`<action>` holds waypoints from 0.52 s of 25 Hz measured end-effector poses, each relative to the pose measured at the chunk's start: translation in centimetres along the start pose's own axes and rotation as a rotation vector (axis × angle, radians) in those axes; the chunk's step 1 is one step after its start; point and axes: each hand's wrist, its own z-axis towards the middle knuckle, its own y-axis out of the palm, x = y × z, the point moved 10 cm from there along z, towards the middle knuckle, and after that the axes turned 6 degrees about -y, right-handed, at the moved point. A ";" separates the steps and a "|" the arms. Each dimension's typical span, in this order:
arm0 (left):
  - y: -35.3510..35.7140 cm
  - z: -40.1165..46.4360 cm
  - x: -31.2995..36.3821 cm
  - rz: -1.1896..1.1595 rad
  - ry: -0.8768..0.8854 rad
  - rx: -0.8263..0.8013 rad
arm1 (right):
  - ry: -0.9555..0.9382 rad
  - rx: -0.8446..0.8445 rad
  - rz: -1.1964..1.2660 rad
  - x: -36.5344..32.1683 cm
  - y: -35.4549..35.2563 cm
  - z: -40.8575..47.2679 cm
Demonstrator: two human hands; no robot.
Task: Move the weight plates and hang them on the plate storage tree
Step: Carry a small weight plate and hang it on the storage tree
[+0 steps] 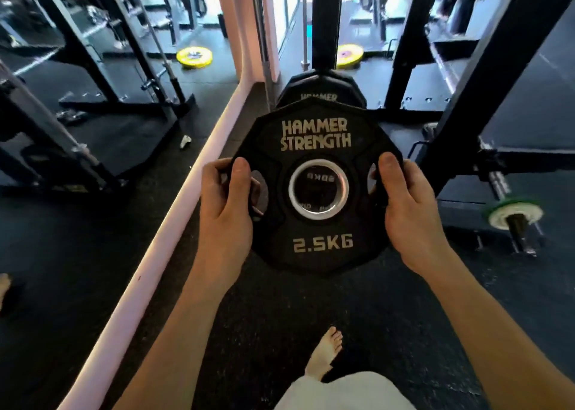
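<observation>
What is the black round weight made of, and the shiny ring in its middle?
The black twelve-sided 2.5KG weight plate looks coated in matte rubber or urethane: its dull surface barely reflects, and the pale lettering is moulded in. What lies underneath cannot be seen. The silver ring around its centre hole looks like polished metal, since it gleams brightly. Left hand and right hand grip its sides.

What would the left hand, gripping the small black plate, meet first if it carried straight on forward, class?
Probably the larger black plate on the storage tree, just beyond the small plate the left hand grips; depth is uncertain.

Black plate point(317, 223), pale lettering; yellow disc point(194, 57).
</observation>
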 end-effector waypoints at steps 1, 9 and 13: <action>1.1 2.0 0.9 -0.012 0.029 -0.018 | -0.028 0.020 -0.006 -0.6 -0.2 2.0; 8.8 16.9 13.0 -0.132 0.270 0.008 | -0.278 0.113 -0.063 -11.3 -0.6 19.1; 11.2 22.1 19.2 -0.180 0.363 -0.024 | -0.387 0.132 -0.022 -17.0 -0.6 25.2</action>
